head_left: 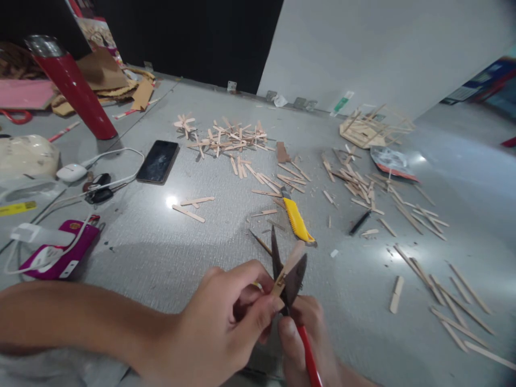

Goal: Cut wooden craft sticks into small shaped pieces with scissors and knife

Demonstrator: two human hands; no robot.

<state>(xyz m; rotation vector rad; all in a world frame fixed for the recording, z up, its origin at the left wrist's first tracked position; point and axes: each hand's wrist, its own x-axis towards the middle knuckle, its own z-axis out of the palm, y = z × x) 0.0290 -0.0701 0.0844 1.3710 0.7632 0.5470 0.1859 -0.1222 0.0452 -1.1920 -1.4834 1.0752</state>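
Note:
Thumb and fingers of my left hand (229, 317) pinch a wooden craft stick (288, 266) near its lower end. My right hand (302, 333) grips red-handled scissors (296, 279), their dark blades spread apart with the stick between them. The stick's far tip looks blurred. Just beyond the blades lies a yellow box cutter (296, 215) on the grey table, and a thin pencil-like stick (262, 243) rests left of the blade tip.
Craft sticks (234, 137) lie piled at the back, more scattered rightward. A stick-built frame (360, 131) stands back right, near a plastic packet (393, 161). Leftward are a phone (158, 161), red flask (76, 88), cables (116, 153) and a purple box (62, 250).

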